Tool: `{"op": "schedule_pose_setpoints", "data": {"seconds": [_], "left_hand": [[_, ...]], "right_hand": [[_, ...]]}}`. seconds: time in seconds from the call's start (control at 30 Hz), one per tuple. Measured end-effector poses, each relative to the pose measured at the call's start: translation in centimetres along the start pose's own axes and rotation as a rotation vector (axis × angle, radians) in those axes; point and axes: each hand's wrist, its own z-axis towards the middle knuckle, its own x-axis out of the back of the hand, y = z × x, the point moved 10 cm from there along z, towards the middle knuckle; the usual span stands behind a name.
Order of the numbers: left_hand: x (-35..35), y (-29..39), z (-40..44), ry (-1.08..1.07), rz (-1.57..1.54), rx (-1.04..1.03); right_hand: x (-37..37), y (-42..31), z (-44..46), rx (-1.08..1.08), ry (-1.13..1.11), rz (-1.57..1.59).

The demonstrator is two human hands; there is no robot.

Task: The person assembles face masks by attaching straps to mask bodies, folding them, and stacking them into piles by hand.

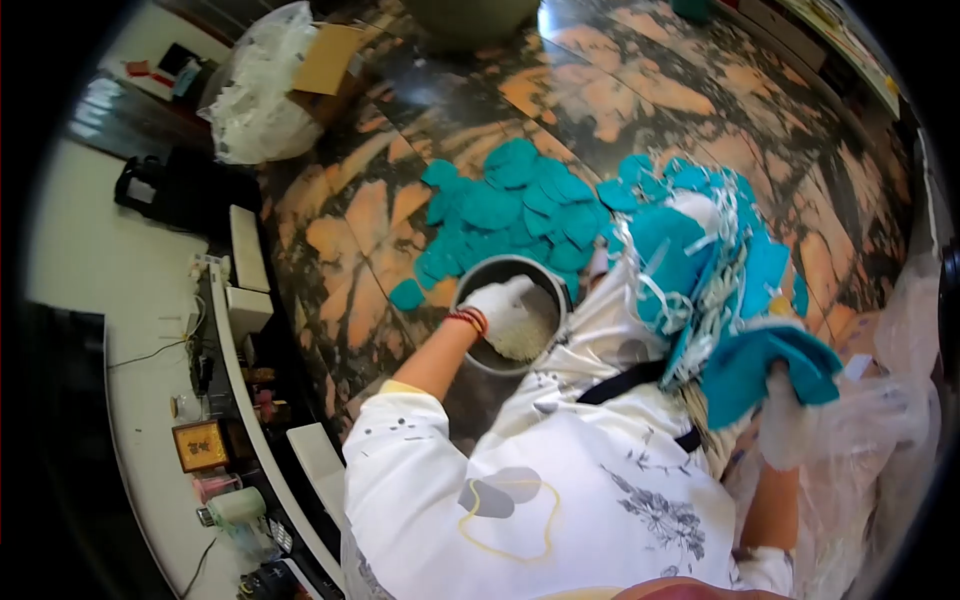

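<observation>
My left hand point(497, 305), in a white glove with red bands at the wrist, is inside a round grey pot point(466, 343). Its fingers look curled; what they hold, if anything, is hidden. Pale, grain-like filling point(527, 338) lies in the pot beside it. At the right, my gloved right hand point(784, 428) is closed on a teal cloth piece point(738, 378), which drapes over the fingers. Across my lap and leg hangs a bundle of teal pieces point(668, 245) with white ties. Loose teal cloth pieces point(495, 207) form a heap on the floor beyond the pot.
Crumpled clear plastic point(850, 480) lies at the right by my right arm. A white plastic bag point(262, 110) and an open cardboard box point(327, 60) stand at the upper left. A long shelf point(236, 365) with small items runs along the left. A large container point(470, 18) stands at the top.
</observation>
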Motion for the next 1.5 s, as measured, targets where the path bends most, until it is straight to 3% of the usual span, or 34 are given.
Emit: {"op": "schedule_pose_setpoints", "data": {"seconds": [0.07, 0.13, 0.17, 0.27, 0.3, 0.4, 0.47, 0.57, 0.67, 0.7, 0.73, 0.8, 0.87, 0.93, 0.97, 1.03, 1.2, 1.23, 1.27, 1.37, 1.4, 1.47, 1.5], "left_hand": [[0.4, -0.4, 0.0, 0.047, 0.063, 0.018], [3.2, 2.1, -1.0, 0.223, 0.149, -0.087], [5.2, 3.7, -1.8, 0.265, 0.049, -0.097], [11.5, 9.7, -5.1, 0.484, -0.491, -0.165], [13.5, 13.1, -6.3, 0.527, -0.514, -0.298], [15.1, 21.5, -8.5, 0.348, -0.835, -0.485], [14.9, 25.5, -8.6, 0.278, -0.883, -0.603], [13.8, 29.5, -8.3, 0.092, -0.828, -0.665], [13.8, 29.0, -7.7, 0.176, -0.759, -0.596], [13.6, 27.8, -7.5, 0.150, -0.868, -0.459], [14.0, 27.0, -7.4, 0.159, -1.108, -0.474], [15.0, 25.5, -6.9, 0.172, -1.299, -0.354], [15.7, 24.7, -6.8, 0.187, -1.238, -0.360], [15.5, 24.9, -6.7, 0.151, -1.179, -0.359], [15.2, 25.3, -6.8, 0.105, -1.144, -0.353], [14.8, 26.5, -6.9, 0.056, -1.091, -0.383], [15.0, 27.8, -7.9, 0.000, -0.984, -0.406], [15.2, 28.3, -8.2, -0.009, -0.852, -0.499], [15.0, 28.5, -8.5, -0.025, -0.718, -0.587], [15.3, 31.0, -9.9, -0.278, -0.708, -1.065], [15.1, 31.0, -9.8, -0.335, -0.733, -1.098], [14.1, 31.2, -8.9, -0.365, -0.813, -0.830], [13.6, 31.7, -8.7, -0.381, -0.795, -0.786]], "right_hand": [[-1.9, -1.1, 0.4, 0.056, 0.022, 0.009], [-4.1, -1.2, 0.9, 0.001, -0.044, 0.219], [-4.7, -0.4, 0.9, -0.100, -0.026, 0.238], [-7.2, -2.5, 1.4, -0.043, -0.073, 0.380], [-8.2, -3.4, 1.6, -0.045, -0.134, 0.368], [-10.3, -3.6, 1.4, -0.168, -0.265, 0.376], [-12.0, -4.5, 1.0, -0.127, -0.404, 0.467], [-12.7, -5.9, 0.9, 0.056, -0.553, 0.271], [-11.2, -5.2, 1.0, -0.134, -0.439, 0.542], [-10.4, -4.5, 1.3, -0.156, -0.352, 0.590], [-8.7, -4.2, 1.7, -0.137, -0.244, 0.584], [-4.5, -3.7, 2.5, -0.094, -0.038, 0.571], [-0.1, -5.8, 2.7, 0.195, 0.228, 0.179], [0.8, -9.4, 1.9, 0.472, 0.319, -0.143], [-0.5, -12.2, 1.4, 0.604, 0.277, -0.261], [-3.5, -13.7, 1.3, 0.666, 0.163, -0.269], [-9.4, -8.1, 2.6, 0.195, -0.429, 0.164], [-9.3, -8.3, 2.5, 0.269, -0.452, -0.020], [-9.2, -8.4, 2.2, 0.317, -0.455, -0.008], [-8.8, -9.1, 1.7, 0.559, -0.432, -0.047], [-9.0, -9.6, 1.3, 0.638, -0.463, -0.088], [-9.0, -11.3, 0.1, 0.797, -0.534, -0.168], [-9.6, -11.7, -0.4, 0.862, -0.569, -0.379]]}}
